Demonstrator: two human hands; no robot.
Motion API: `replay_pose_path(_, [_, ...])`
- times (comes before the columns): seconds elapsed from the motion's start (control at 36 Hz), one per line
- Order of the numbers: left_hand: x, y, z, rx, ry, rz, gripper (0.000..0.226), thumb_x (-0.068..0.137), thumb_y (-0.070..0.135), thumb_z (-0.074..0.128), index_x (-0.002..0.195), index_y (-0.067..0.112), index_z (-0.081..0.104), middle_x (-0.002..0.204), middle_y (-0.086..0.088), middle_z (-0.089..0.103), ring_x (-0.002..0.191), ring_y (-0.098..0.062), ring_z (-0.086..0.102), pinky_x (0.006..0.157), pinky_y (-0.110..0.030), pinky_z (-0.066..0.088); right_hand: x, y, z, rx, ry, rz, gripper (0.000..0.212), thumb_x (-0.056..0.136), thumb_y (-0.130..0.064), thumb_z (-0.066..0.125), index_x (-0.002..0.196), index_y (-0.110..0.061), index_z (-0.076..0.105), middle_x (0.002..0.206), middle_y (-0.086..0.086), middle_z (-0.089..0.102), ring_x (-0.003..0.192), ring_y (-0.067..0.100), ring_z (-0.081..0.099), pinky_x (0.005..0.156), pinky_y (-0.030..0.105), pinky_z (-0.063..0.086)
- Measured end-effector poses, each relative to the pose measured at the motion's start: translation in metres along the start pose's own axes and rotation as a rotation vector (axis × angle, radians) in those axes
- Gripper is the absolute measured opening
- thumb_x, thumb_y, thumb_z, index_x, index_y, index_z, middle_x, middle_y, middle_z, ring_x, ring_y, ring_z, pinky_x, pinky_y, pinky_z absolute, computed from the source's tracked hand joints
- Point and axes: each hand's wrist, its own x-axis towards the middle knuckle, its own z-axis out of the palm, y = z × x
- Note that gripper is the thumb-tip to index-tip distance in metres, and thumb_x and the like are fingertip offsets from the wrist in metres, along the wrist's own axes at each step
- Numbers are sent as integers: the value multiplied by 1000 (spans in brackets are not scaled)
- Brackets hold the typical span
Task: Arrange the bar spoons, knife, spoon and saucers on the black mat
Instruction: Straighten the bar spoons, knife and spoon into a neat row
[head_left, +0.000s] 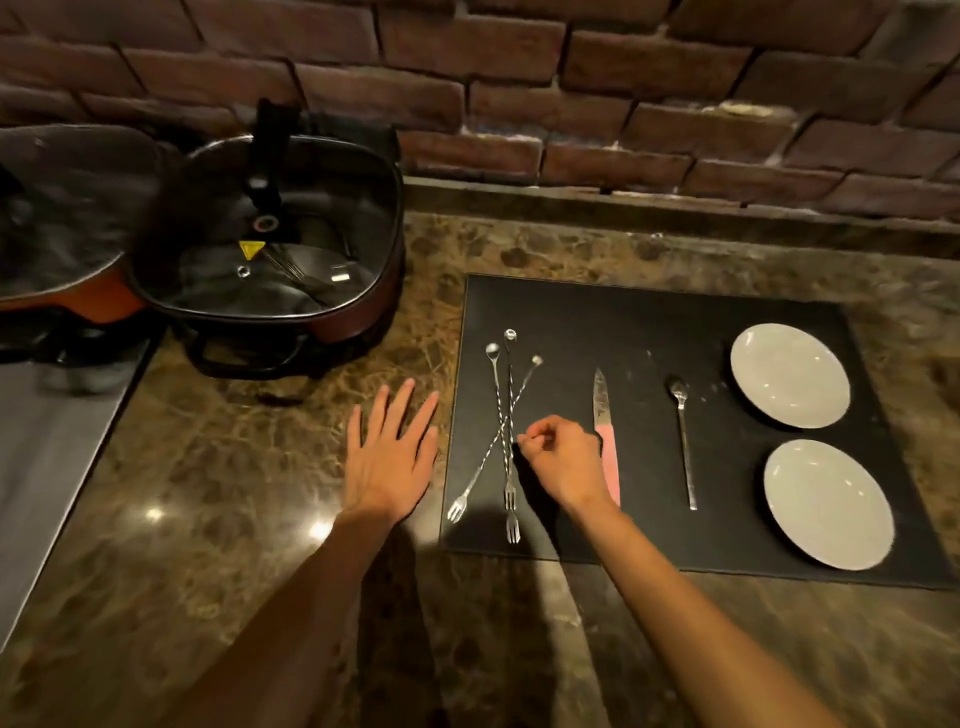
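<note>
Three twisted bar spoons (506, 415) lie crossed over each other at the left end of the black mat (649, 322). My right hand (563, 457) hovers over their crossing point with thumb and forefinger pinched together; whether it grips one is unclear. A knife (601, 397) with a pink handle lies just right of that hand, blade pointing away. A spoon (684, 441) lies further right. Two white saucers, one far (789, 374) and one near (828, 504), sit at the mat's right end. My left hand (389, 457) rests flat on the counter left of the mat, fingers spread.
A dark marble counter (234, 493) carries the mat. A square electric pot with a glass lid (270, 249) stands at the back left, another pan (62, 218) beside it. A brick wall (571, 78) runs along the back. A steel surface (47, 441) lies at far left.
</note>
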Motion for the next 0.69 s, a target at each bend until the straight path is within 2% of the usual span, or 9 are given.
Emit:
replay_pose_path(0.06, [10,-2,5,5,5,8,53,104,51,21,154,43,34,167,5,28,156,-25,22,125,-56,18,11,-8,8,-28,14,-12,10,88,-21,66,95,-14,66,72,1,68,79,19,66,79,29,48])
replay_pose_path(0.17, [22,-3,11,67,15,7,52,105,52,19,155,44,31,166,7,31,156,-25,25,124,-58,19,26,-20,21,-125,2,-10,20,91,-24,64,102,-8,60,89,13,71,89,30,65,84,39,52])
replay_pose_path(0.28, [24,-2,16,100,44,3,51,105,50,23,154,43,36,165,6,35,155,-24,27,123,-58,20,31,-21,26,-171,3,12,16,92,-21,62,101,-8,59,90,14,70,89,33,66,82,40,54])
replay_pose_path(0.36, [25,-6,20,97,61,15,51,105,51,25,154,43,36,166,6,33,156,-23,24,123,-58,17,30,-21,26,-147,-2,19,12,92,-19,61,99,-10,62,90,11,71,87,28,67,82,38,55])
replay_pose_path(0.47, [25,-9,24,87,171,80,48,105,48,34,150,37,45,162,1,41,153,-28,32,121,-59,23,29,-22,23,-101,-25,57,4,87,-11,63,90,-14,63,85,7,69,82,20,68,79,33,56])
replay_pose_path(0.58, [26,-11,27,91,195,97,48,104,48,37,151,37,45,162,2,40,153,-27,31,120,-59,22,28,-25,21,-71,-21,102,12,78,-9,68,72,-17,62,76,4,68,73,16,66,69,26,54])
replay_pose_path(0.69, [26,-11,26,97,161,83,49,104,50,35,151,38,43,163,3,38,154,-26,30,120,-59,21,28,-29,20,-83,-33,119,9,74,-13,71,67,-8,66,69,9,68,68,17,65,67,31,55])
